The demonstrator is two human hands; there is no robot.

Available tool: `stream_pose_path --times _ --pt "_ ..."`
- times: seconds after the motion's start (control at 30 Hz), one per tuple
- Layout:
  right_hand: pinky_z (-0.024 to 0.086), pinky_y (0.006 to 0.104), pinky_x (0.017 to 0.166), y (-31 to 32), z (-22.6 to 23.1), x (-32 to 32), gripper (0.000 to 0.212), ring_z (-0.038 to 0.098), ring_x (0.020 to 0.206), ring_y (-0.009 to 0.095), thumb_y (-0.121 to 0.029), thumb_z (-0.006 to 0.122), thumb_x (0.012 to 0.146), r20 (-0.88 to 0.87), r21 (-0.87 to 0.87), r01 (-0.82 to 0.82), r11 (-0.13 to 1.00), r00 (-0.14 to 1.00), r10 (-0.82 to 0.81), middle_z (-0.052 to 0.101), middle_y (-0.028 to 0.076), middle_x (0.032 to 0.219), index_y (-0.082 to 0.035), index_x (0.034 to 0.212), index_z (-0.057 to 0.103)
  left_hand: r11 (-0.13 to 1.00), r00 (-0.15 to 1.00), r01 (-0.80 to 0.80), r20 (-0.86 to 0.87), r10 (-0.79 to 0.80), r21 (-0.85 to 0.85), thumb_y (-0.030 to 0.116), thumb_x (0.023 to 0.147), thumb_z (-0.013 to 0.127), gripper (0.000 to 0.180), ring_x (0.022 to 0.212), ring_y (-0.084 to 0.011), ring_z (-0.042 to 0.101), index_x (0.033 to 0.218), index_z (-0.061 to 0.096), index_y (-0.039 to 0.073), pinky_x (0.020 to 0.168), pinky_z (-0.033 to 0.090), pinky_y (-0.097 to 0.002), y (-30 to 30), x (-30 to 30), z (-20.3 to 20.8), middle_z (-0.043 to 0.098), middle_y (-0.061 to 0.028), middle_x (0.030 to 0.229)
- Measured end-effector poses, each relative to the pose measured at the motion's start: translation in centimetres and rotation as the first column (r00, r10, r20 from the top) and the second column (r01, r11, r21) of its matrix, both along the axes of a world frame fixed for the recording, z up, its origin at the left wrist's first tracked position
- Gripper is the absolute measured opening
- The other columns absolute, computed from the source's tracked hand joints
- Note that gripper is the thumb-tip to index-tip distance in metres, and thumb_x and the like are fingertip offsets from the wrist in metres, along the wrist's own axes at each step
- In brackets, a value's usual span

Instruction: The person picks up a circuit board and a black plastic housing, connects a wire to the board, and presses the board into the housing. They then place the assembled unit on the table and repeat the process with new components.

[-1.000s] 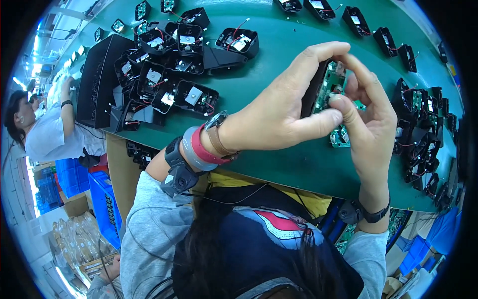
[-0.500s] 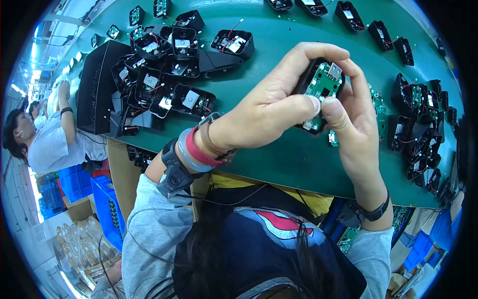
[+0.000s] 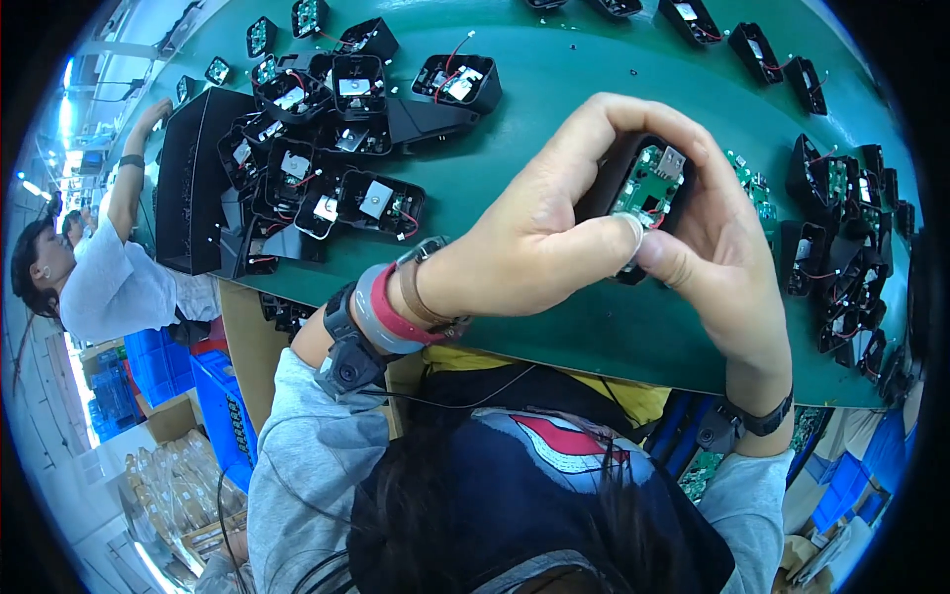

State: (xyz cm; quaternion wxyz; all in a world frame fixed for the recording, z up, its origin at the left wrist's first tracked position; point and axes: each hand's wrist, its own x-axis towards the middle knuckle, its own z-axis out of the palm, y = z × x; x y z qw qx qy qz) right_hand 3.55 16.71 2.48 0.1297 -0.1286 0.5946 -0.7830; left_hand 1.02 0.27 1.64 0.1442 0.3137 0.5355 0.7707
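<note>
Between both hands, above the green table, I hold a black plastic housing (image 3: 604, 188) with a green circuit board (image 3: 655, 178) seated in its opening. My left hand (image 3: 554, 223) wraps round its left side, the thumb pressing at the board's lower end. From the right my right hand (image 3: 727, 238) curls round it, its thumb meeting the left one there. The two thumbs cover the lower part of the board. A metal connector shows at the board's upper end. Behind my right hand lie loose green circuit boards (image 3: 760, 193).
At the left, open black housings (image 3: 361, 84) with wires cluster beside a large black bin (image 3: 188, 183). More housings (image 3: 831, 257) are piled at the right, and several stand along the far edge (image 3: 757, 51). A co-worker (image 3: 104, 262) sits at the left.
Both hands have shifted slightly lower and right with the housing. The left thumb has slid over the board's lower part, beside the right thumb. The co-worker's arm has reached farther out.
</note>
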Motion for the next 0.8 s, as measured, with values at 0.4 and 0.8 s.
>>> stream_pose_path --times 0.4,0.8 --pt "0.05 0.0242 0.074 -1.6 -1.5 0.1 0.056 0.055 0.093 0.014 -0.002 0.061 0.084 -0.162 0.174 0.205 0.963 0.971 -0.178 0.049 0.008 0.115 -0.003 0.135 0.035 0.984 0.987 -0.161 0.014 0.163 -0.081 0.004 0.078 0.046 0.045 0.106 -0.0175 0.053 0.122 0.039 -0.003 0.093 0.044 -0.0316 0.3 -0.7 -0.9 0.05 -0.0128 0.116" --pt "0.047 0.0253 0.08 0.9 2.6 1.1 0.06 0.055 0.094 0.011 -0.011 0.061 0.084 -0.113 0.129 -0.031 0.991 0.993 0.046 0.054 0.01 0.116 -0.005 0.138 0.036 1.0 0.918 -0.007 0.395 0.014 -0.02 0.005 0.076 0.071 0.057 0.1 -0.0142 0.056 0.125 0.04 0.003 0.087 0.048 -0.0296 -1.3 0.9 3.4 0.055 -0.0073 0.108"
